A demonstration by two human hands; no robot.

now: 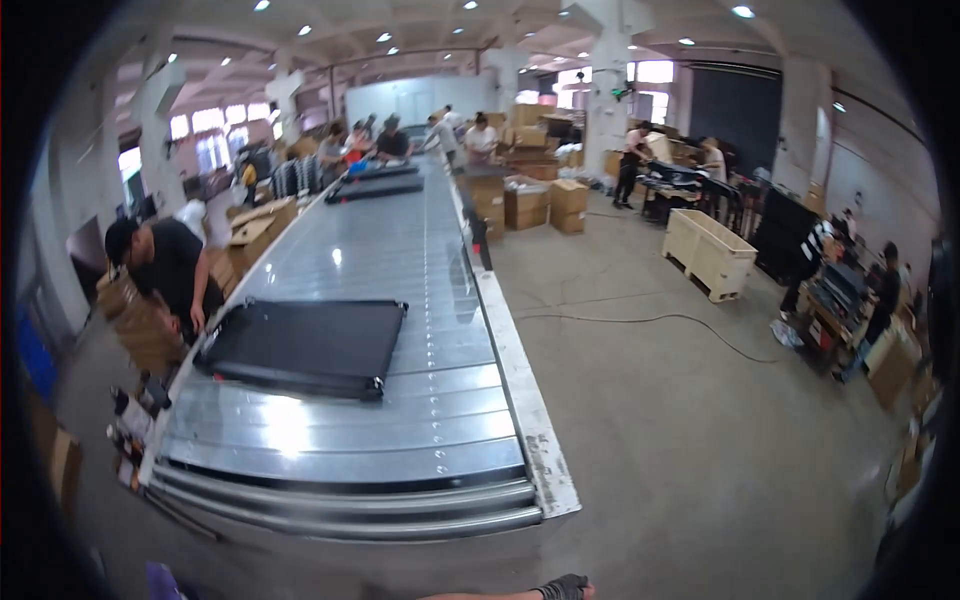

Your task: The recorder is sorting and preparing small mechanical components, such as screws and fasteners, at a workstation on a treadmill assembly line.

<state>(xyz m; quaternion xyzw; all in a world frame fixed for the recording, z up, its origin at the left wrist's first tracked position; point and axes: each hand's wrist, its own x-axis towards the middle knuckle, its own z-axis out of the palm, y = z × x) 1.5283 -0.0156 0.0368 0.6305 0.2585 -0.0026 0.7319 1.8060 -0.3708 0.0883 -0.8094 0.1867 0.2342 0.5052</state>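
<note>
At the bottom edge my left hand [567,587] shows in part, in a dark grey glove that leaves the fingertips bare. Its forearm comes in from the left, and the lower side of the hand is cut off, so its grip is hidden. It is apart from the metal conveyor table [470,400], whose end rollers [350,512] lie just ahead. On the table rests a flat black rectangular panel [305,343] with dark corner fittings. My right hand is out of view.
A co-worker [170,265] in black bends at the table's left side, a hand near the panel. More black panels [375,187] lie farther along, with several people beyond. A wooden crate [710,255], cardboard boxes [527,205] and a floor cable [670,317] are on the right.
</note>
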